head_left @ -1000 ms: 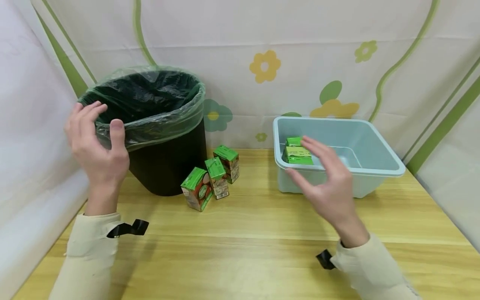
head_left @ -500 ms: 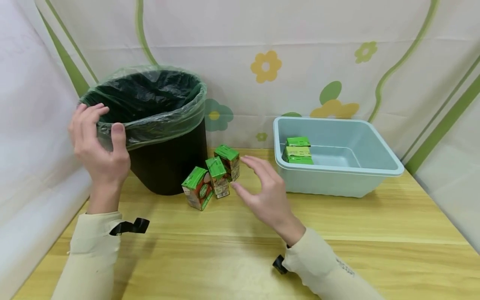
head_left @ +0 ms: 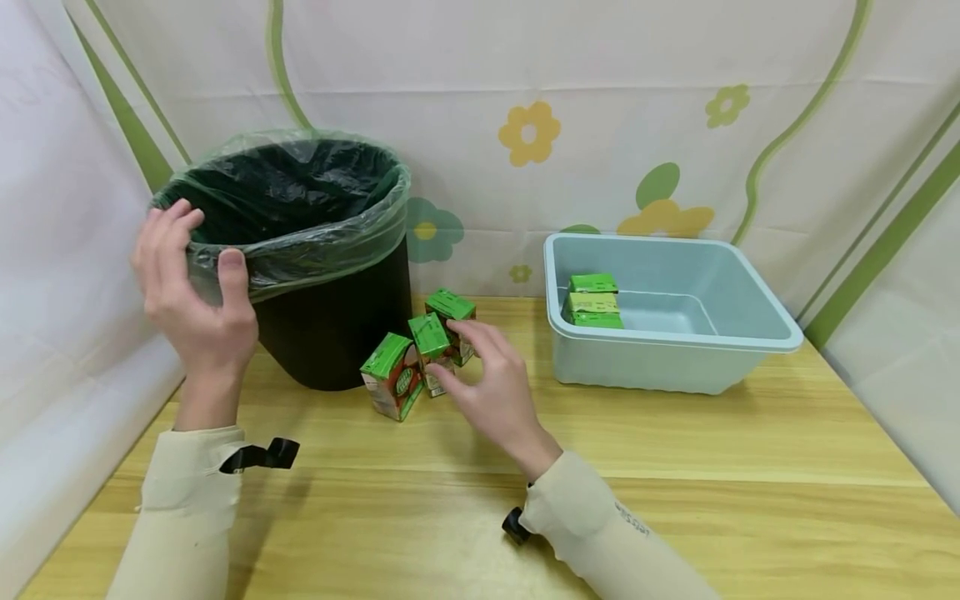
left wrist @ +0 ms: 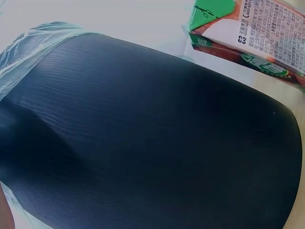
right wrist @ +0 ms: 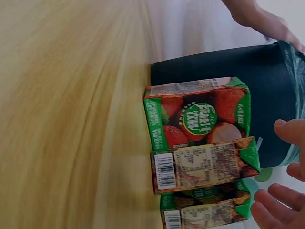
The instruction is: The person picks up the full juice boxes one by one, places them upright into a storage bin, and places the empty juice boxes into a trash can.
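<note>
Three juice cartons (head_left: 420,352) stand on a wooden table (head_left: 675,450) beside a black bin (head_left: 330,308), before a flowered cloth backdrop (head_left: 600,100). The right-wrist view alone shows the cartons' printed sides. The right hand (head_left: 491,392), fingers spread, reaches around the middle carton without a clear grip. The left hand (head_left: 197,292) grips the bin's rim. A blue tub (head_left: 750,333) holds more cartons (head_left: 592,302).

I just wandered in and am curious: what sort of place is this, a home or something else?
Probably a staged sorting setup, not a lived-in room: a flower-print curtain screens a wooden table bearing only a lined bin, juice cartons and a tub.
</note>
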Demonstrator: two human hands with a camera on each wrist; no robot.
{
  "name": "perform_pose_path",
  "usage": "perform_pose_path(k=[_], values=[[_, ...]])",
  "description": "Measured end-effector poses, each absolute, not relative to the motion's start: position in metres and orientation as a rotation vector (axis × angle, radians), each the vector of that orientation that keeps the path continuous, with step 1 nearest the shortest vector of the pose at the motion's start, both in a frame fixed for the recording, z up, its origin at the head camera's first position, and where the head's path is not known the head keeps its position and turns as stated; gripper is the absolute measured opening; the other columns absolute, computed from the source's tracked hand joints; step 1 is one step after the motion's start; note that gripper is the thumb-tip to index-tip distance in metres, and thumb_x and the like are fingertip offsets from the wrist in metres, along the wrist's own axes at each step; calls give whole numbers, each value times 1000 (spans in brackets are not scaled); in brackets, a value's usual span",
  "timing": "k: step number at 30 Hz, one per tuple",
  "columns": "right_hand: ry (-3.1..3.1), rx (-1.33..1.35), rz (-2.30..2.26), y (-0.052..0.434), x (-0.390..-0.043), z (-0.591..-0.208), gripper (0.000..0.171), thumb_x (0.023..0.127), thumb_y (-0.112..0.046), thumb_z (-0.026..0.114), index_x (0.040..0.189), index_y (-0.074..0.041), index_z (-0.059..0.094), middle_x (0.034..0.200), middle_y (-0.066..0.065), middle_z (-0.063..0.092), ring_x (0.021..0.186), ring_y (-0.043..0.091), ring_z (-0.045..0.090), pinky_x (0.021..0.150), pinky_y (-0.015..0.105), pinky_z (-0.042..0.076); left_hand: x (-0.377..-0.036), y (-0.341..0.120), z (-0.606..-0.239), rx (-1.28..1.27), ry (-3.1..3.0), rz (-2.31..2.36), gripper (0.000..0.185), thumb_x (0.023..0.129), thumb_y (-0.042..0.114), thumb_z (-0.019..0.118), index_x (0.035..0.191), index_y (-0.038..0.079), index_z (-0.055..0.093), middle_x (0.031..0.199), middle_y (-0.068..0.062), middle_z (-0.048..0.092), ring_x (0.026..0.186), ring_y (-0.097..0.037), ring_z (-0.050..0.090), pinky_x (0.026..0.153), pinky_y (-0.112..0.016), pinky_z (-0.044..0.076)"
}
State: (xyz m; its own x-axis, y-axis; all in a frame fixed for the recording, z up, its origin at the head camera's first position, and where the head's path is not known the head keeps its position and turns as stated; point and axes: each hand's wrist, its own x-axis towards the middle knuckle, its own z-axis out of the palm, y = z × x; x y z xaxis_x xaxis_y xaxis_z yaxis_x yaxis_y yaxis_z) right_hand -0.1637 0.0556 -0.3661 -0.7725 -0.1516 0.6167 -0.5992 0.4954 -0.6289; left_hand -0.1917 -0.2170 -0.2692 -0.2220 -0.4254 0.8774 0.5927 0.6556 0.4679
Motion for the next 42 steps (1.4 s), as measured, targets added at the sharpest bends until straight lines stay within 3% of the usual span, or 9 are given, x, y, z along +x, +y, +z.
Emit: perform_pose_path(k=[9, 19, 28, 35, 39, 42], values=[[-2282, 641, 1139, 44, -169, -375, 45, 91, -30, 85, 130, -11, 75, 137, 16, 69, 129, 32, 68, 108, 49, 57, -193, -224, -276, -82, -1575, -946, 53, 92, 47, 63, 132, 14, 73, 148, 2, 67, 150, -17, 50, 130, -32, 28], [-2312, 621, 1052, 36, -171, -381, 37, 92, -29, 84, 124, -10, 77, 134, 14, 71, 126, 30, 71, 102, 45, 60, -181, -205, -267, 33, -1562, -969, 52, 93, 36, 60, 135, 8, 71, 150, -7, 65, 149, -12, 51, 128, -28, 31], [-2278, 570, 960, 32, -176, -381, 27, 92, -23, 84, 112, -8, 75, 110, 9, 80, 99, 24, 78, 82, 38, 65, -194, -209, -269, 117, -1529, -939, 43, 95, 35, 60, 126, 9, 75, 139, -4, 71, 145, -14, 54, 127, -26, 31], [-2302, 533, 881, 30, -176, -378, 29, 90, -26, 86, 109, -9, 72, 96, 8, 79, 77, 22, 76, 63, 33, 60, -191, -201, -265, 110, -1481, -946, 42, 93, 33, 61, 123, 9, 76, 135, -6, 73, 142, -13, 58, 126, -27, 33], [-2307, 527, 852, 30, -177, -377, 26, 91, -23, 85, 107, -8, 71, 92, 8, 79, 70, 20, 73, 58, 32, 57, -190, -202, -266, 110, -1479, -944, 42, 93, 32, 61, 125, 10, 76, 135, -6, 73, 142, -13, 58, 126, -27, 33], [-2312, 533, 861, 33, -177, -374, 25, 91, -20, 83, 110, -8, 72, 98, 8, 81, 73, 19, 75, 62, 32, 60, -191, -204, -268, 112, -1489, -938, 43, 93, 34, 61, 126, 11, 76, 136, -5, 73, 143, -13, 57, 126, -27, 32]])
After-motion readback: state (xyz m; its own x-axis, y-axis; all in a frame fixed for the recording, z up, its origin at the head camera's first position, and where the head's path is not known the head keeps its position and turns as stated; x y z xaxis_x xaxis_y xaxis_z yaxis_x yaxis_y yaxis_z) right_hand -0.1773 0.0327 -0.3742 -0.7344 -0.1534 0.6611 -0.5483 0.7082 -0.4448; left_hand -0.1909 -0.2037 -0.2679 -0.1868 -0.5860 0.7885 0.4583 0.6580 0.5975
